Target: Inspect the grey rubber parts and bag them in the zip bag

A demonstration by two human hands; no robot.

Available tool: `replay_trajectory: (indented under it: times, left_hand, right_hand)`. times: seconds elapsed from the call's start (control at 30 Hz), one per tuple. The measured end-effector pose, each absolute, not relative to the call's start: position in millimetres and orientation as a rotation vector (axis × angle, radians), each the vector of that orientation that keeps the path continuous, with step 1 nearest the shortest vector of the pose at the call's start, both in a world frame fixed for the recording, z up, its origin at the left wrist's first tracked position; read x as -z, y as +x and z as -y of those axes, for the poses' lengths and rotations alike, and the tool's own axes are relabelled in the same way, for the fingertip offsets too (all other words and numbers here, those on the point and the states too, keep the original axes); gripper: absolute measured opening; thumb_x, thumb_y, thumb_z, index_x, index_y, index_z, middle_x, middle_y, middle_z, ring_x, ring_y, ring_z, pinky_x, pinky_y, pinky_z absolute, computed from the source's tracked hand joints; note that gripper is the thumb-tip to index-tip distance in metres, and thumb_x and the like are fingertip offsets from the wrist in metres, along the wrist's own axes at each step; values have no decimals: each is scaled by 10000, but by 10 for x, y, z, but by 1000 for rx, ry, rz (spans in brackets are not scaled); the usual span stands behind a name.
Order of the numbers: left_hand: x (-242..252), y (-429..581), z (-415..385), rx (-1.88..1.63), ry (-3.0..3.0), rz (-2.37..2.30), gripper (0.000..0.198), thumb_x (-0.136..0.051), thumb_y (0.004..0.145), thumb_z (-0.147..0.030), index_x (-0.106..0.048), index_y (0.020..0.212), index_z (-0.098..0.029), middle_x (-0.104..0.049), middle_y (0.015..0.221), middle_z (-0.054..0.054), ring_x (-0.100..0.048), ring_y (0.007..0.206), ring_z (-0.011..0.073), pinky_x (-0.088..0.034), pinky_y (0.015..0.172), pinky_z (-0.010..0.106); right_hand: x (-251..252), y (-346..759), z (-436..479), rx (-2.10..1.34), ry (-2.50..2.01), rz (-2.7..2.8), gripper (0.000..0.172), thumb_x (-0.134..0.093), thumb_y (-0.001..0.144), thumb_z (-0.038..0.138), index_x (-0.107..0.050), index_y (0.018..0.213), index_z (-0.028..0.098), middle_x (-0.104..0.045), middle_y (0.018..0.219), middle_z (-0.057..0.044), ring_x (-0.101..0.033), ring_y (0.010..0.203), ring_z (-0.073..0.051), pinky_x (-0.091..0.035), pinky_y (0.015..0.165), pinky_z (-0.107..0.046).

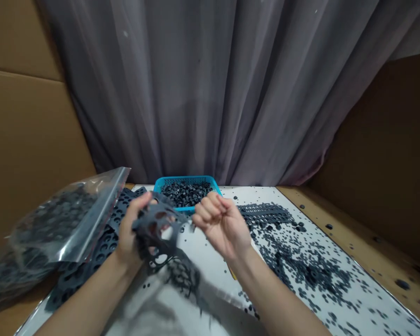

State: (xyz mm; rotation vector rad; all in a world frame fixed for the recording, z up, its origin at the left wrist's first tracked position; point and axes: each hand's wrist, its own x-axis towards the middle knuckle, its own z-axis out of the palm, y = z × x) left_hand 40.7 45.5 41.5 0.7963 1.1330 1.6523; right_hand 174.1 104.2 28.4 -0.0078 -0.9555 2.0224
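— Nearest item first, please.
— Item 1: perforated sheet (157, 233), dark grey, flexible, riddled with round holes. Its lower end hangs blurred over the table (210, 261), just in front of the forearms; its upper part is bunched up in front of the blue basket.
— Held by?
— Item 2: left hand (131, 233), fingers and thumb clamped around the sheet's upper left edge.
— And the other hand?
— Item 3: right hand (220, 224), just right of the sheet, fingers curled into a fist, knuckles toward the sheet. Whether anything sits inside the fist, I cannot tell.
— Behind them?
— Item 4: blue basket (187, 178), at the table's far edge, filled with small dark rings.
— Left side?
— Item 5: clear bag (66, 219), stuffed with dark pieces, lying over item 6, a stack of holed sheets (105, 242).
— Right side?
— Item 7: loose dark pieces (301, 266), scattered thickly over the white tabletop.
— Backdrop?
— Item 8: grey curtain (213, 93), with cardboard (21, 116) on the left.
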Motion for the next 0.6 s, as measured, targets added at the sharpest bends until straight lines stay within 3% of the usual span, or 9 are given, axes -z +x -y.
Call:
replay_trajectory:
  times: [0.07, 0.17, 0.4, 0.6]
  left_hand:
    - [-412, 403, -462, -1672, 766, -1157, 416, -644, 574, -494, -412, 429, -180, -449, 375, -39, -396, 359, 77, -345, 389, 205]
    - [-297, 400, -495, -1573, 998, -1176, 332, -663, 563, -447, -497, 487, -169, -457, 395, -36, -398, 371, 87, -334, 391, 211]
    - [-48, 237, -593, -1377, 1765, -1094, 196, -617, 641, -367, -589, 609, -175, -552, 549, 5, -503, 574, 154, -447, 636, 276]
    - [-192, 178, -578, -1169, 2075, -1109, 163, -611, 625, -364, -655, 595, -210, -595, 562, 49, -528, 593, 211, -452, 660, 314]
  right_hand:
    - [-301, 1761, -1086, -1927, 44, 951, 332, -397, 824, 277, -256, 535, 197, -187, 500, 65, -169, 475, -91, -199, 497, -244]
    - [-293, 1803, -1132, -1647, -69, 1274, 302, -409, 843, 290, -362, 563, 189, -296, 539, 45, -268, 526, -100, -229, 540, -260]
    - [-379, 1899, -1010, -971, -477, 2091, 245, -382, 895, 322, -426, 696, 187, -414, 651, 34, -372, 617, -98, -290, 605, -243]
    - [-462, 1967, -993, -536, -470, 2487, 161, -365, 894, 308, -414, 786, 198, -480, 755, -15, -411, 700, -144, -328, 661, -280]
